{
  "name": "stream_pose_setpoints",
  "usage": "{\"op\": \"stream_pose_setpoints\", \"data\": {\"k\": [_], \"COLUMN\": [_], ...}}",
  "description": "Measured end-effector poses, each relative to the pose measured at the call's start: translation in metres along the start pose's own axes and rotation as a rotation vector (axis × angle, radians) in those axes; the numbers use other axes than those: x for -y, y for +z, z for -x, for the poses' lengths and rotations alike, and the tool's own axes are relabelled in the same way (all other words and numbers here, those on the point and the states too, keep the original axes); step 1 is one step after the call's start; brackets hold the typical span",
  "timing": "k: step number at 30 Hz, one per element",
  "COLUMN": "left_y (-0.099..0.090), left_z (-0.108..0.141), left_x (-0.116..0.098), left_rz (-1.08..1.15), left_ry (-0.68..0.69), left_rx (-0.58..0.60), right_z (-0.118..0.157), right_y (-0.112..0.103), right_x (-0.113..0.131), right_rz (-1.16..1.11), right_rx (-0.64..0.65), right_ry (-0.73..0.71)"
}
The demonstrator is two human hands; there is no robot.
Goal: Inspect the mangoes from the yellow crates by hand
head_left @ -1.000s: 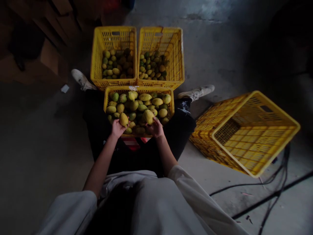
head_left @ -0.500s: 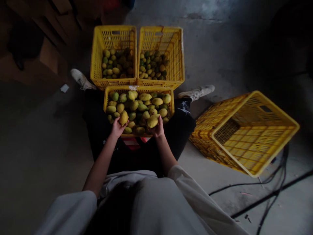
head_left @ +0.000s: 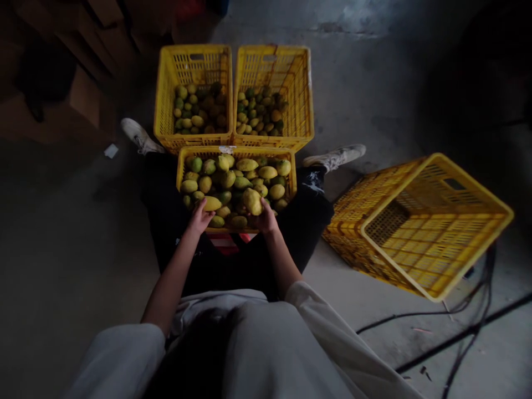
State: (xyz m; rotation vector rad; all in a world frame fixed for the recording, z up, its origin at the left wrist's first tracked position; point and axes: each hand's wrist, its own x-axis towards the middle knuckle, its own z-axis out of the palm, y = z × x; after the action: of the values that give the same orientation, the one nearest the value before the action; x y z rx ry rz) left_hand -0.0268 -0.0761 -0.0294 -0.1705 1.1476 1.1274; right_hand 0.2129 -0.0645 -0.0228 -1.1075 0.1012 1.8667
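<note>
My left hand (head_left: 200,217) is closed around a smooth yellow oval fruit (head_left: 213,203), which lies sideways with its long side toward me. My right hand (head_left: 266,218) grips another yellow fruit (head_left: 251,201), its lumpy, rounded end turned up. Both hands are over the near edge of a yellow plastic crate (head_left: 179,174) between my legs. Inside it are many oval fruits (head_left: 228,179), ranging from green to yellow. Their exact kind is hard to tell in the dim light. My fingers are partly hidden behind the held fruits.
Two deeper yellow crates, one at left (head_left: 163,91) and one at right (head_left: 305,94), stand beyond the near crate, with similar fruits inside. A tilted yellow crate (head_left: 419,244) is at my right. Black cables (head_left: 465,330) run across the floor. Cardboard boxes (head_left: 83,100) are stacked far left.
Both held fruits have been turned in my hands: the left one now lies sideways, and the right one shows its end instead of its long side. My right hand shifted slightly left.
</note>
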Motion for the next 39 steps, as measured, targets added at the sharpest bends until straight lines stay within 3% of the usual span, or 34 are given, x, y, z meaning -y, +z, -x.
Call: {"op": "stream_pose_setpoints", "data": {"k": [5,9,17,21,26,30,34,39], "left_y": [0.017,0.022,0.024,0.022,0.022,0.025,0.025,0.023], "left_z": [0.018,0.025,0.03,0.027,0.028,0.032,0.033,0.029], "left_x": [-0.001,-0.006,-0.008,-0.007,-0.005,-0.004,-0.004,-0.001], "left_rz": [0.002,-0.044,0.038,-0.022,-0.113,-0.141,-0.152,-0.137], "left_ry": [-0.064,-0.121,-0.047,-0.051,-0.07,-0.092,-0.069,-0.023], "left_rx": [0.0,0.053,-0.012,-0.026,0.055,0.08,0.1,0.075], "right_z": [-0.012,-0.011,0.005,-0.001,-0.008,0.001,0.011,0.005], "right_y": [-0.012,-0.016,-0.005,-0.01,-0.015,-0.008,0.002,0.0], "right_x": [-0.001,0.002,0.003,0.005,0.009,0.009,0.007,0.002], "right_rz": [0.032,-0.034,-0.214,-0.178,-0.105,-0.102,-0.136,-0.071], "right_rx": [-0.054,-0.005,0.133,0.063,-0.007,0.051,0.161,0.071], "right_ry": [-0.063,-0.091,-0.08,-0.04,-0.029,0.003,-0.062,-0.021]}}
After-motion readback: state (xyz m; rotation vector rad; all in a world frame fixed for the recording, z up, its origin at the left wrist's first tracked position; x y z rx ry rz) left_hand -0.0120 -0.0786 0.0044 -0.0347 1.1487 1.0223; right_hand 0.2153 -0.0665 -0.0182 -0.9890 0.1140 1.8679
